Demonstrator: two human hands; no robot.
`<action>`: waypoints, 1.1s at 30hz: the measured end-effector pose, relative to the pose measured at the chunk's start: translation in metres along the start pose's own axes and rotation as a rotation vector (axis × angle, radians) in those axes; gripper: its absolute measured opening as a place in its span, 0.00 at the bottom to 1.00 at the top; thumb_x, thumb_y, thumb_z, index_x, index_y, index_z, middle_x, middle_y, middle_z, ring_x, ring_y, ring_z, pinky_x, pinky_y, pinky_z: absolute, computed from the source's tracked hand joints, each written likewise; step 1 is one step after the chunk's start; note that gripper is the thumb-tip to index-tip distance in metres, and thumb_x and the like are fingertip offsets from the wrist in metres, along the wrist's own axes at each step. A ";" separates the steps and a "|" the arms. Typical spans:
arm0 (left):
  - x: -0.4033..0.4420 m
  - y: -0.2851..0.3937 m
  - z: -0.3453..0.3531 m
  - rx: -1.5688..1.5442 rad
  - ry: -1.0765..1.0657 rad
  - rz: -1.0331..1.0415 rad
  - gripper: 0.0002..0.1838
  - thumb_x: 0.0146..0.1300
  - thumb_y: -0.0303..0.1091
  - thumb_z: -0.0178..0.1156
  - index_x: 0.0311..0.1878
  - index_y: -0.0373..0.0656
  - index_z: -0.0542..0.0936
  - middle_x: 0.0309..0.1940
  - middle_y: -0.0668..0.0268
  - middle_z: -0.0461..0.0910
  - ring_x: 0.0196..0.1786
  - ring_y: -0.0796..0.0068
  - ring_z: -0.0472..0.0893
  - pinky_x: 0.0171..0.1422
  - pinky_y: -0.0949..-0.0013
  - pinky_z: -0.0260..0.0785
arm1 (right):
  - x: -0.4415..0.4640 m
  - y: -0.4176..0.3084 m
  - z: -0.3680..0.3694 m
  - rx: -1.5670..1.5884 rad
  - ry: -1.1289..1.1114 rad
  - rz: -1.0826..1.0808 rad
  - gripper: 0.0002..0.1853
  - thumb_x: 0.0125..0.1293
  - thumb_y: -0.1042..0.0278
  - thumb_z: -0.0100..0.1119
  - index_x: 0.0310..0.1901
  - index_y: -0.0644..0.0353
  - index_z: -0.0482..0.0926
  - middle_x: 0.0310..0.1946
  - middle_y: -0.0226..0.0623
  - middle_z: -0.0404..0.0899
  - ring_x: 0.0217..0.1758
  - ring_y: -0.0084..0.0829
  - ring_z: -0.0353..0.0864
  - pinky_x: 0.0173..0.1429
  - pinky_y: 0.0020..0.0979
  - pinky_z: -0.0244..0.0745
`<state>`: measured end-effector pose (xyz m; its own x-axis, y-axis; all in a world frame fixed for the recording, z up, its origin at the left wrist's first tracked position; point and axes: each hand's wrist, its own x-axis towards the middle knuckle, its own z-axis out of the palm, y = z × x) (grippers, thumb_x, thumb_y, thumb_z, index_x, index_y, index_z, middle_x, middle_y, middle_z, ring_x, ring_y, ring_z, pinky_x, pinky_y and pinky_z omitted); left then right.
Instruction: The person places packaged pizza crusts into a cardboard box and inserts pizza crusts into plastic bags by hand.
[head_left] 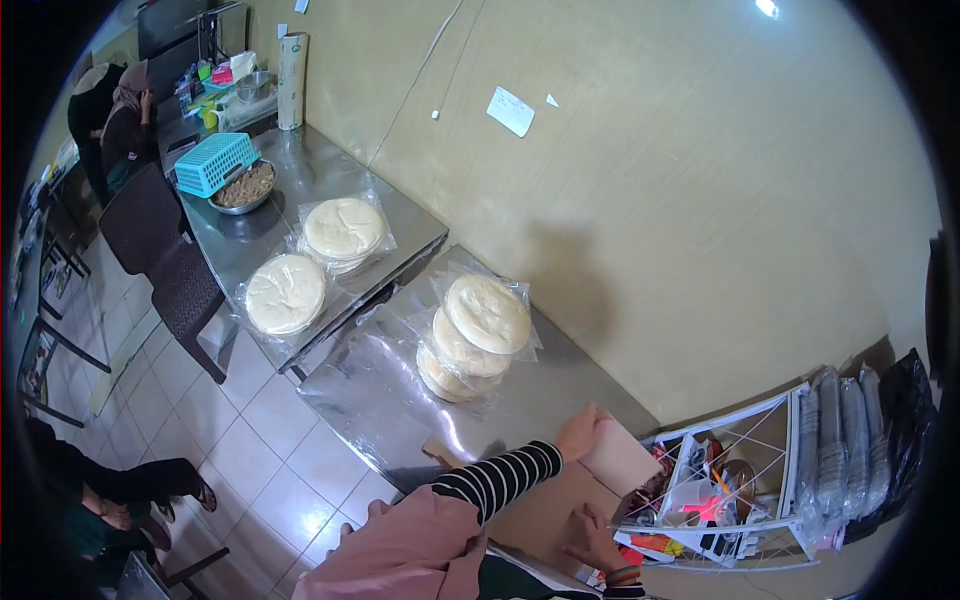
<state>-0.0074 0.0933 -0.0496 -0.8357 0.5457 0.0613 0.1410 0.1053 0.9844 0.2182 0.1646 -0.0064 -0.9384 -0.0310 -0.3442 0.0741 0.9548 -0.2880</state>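
A brown cardboard box (545,510) lies at the near end of the metal table, its pale flap (622,456) raised on the far side. My left hand (583,432), in a black-and-white striped sleeve, grips the edge of this flap. Lower down, my right hand (597,540) has its fingers spread at the box's near right side, with bands around the wrist. Beyond the box stands a stack of round flat breads (488,315) in clear plastic bags. The inside of the box is mostly hidden from me.
A white wire rack (745,540) with mixed items and wrapped grey bundles (845,440) stands at right. On the farther table (400,225) are more bagged breads (285,294), a bowl of brown food (245,187) and a blue basket (215,163). Other people are at left.
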 end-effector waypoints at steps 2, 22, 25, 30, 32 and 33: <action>0.010 -0.015 -0.011 0.017 0.087 -0.074 0.18 0.62 0.45 0.48 0.41 0.36 0.64 0.33 0.46 0.76 0.38 0.45 0.76 0.41 0.50 0.66 | 0.011 -0.008 -0.004 -0.096 0.001 -0.099 0.38 0.44 0.49 0.66 0.56 0.60 0.65 0.59 0.52 0.54 0.63 0.51 0.52 0.63 0.46 0.53; -0.097 0.044 -0.052 0.184 0.026 0.100 0.42 0.58 0.44 0.53 0.65 0.34 0.40 0.60 0.32 0.44 0.59 0.39 0.59 0.60 0.49 0.55 | 0.063 -0.032 -0.031 0.832 -0.170 -0.135 0.25 0.48 0.68 0.58 0.50 0.56 0.66 0.45 0.42 0.70 0.51 0.35 0.69 0.57 0.36 0.60; -0.100 0.053 -0.069 0.254 -0.047 -0.044 0.35 0.59 0.43 0.51 0.62 0.33 0.50 0.50 0.35 0.62 0.47 0.43 0.72 0.49 0.53 0.65 | 0.067 -0.015 -0.016 0.083 -0.111 -0.451 0.20 0.49 0.63 0.59 0.46 0.55 0.69 0.44 0.43 0.71 0.51 0.38 0.69 0.57 0.39 0.59; -0.106 0.051 -0.091 0.525 -0.008 -0.151 0.14 0.60 0.37 0.48 0.38 0.36 0.75 0.29 0.48 0.77 0.33 0.47 0.77 0.38 0.52 0.68 | 0.052 -0.014 -0.027 -0.343 0.011 -0.661 0.11 0.49 0.61 0.58 0.32 0.60 0.77 0.34 0.38 0.75 0.43 0.38 0.72 0.56 0.41 0.60; -0.110 0.032 -0.107 0.487 0.118 -0.159 0.16 0.61 0.41 0.48 0.33 0.36 0.77 0.28 0.47 0.77 0.33 0.49 0.77 0.38 0.54 0.68 | 0.042 -0.015 -0.045 -0.241 0.062 -0.603 0.08 0.49 0.62 0.58 0.23 0.58 0.76 0.25 0.37 0.74 0.34 0.38 0.74 0.50 0.41 0.63; -0.114 0.015 -0.118 0.449 0.173 -0.169 0.18 0.62 0.43 0.48 0.32 0.36 0.78 0.27 0.48 0.77 0.33 0.51 0.78 0.37 0.55 0.69 | 0.032 -0.009 -0.058 -0.176 0.126 -0.573 0.08 0.48 0.63 0.59 0.21 0.57 0.75 0.22 0.37 0.73 0.31 0.38 0.74 0.48 0.41 0.64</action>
<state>0.0271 -0.0657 -0.0222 -0.9370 0.3480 -0.0290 0.1781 0.5478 0.8174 0.1675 0.1721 0.0368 -0.8461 -0.5288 -0.0666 -0.5007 0.8315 -0.2406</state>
